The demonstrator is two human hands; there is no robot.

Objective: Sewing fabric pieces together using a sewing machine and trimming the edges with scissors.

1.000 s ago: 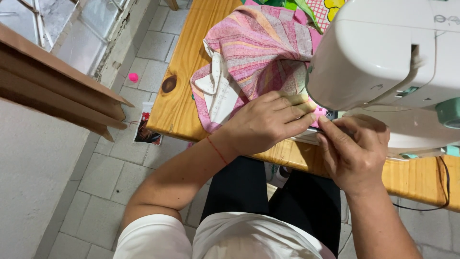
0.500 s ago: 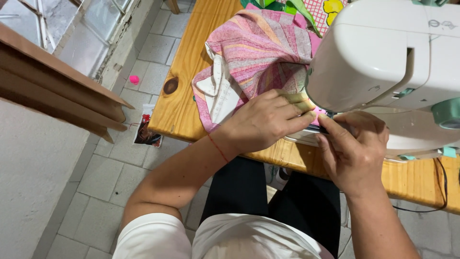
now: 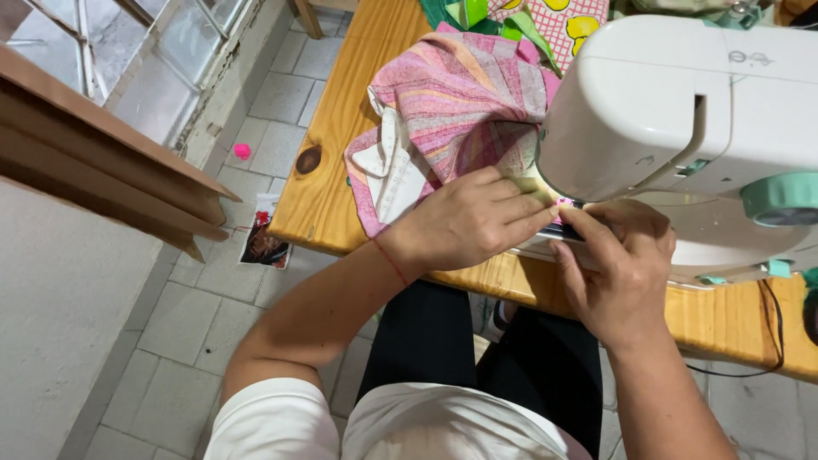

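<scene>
A pink striped fabric piece (image 3: 460, 102) with white lining lies bunched on the wooden table (image 3: 341, 136), running under the head of a white sewing machine (image 3: 682, 111). My left hand (image 3: 469, 220) lies flat on the fabric, fingers pointing toward the needle area. My right hand (image 3: 618, 264) is at the machine's front, its fingertips pinching the fabric edge beside the left fingertips. The needle itself is hidden under the machine head.
More cloth, green and yellow-patterned (image 3: 545, 17), lies at the table's far end. A mint handwheel (image 3: 780, 198) sticks out on the machine's right. A black cable (image 3: 767, 332) hangs over the table edge. Tiled floor (image 3: 256, 111), a small pink object (image 3: 243, 151) and brown boards (image 3: 102, 145) are on the left.
Both hands stay at the needle area; the fingers have shifted only slightly on the fabric edge. The view has moved a little.
</scene>
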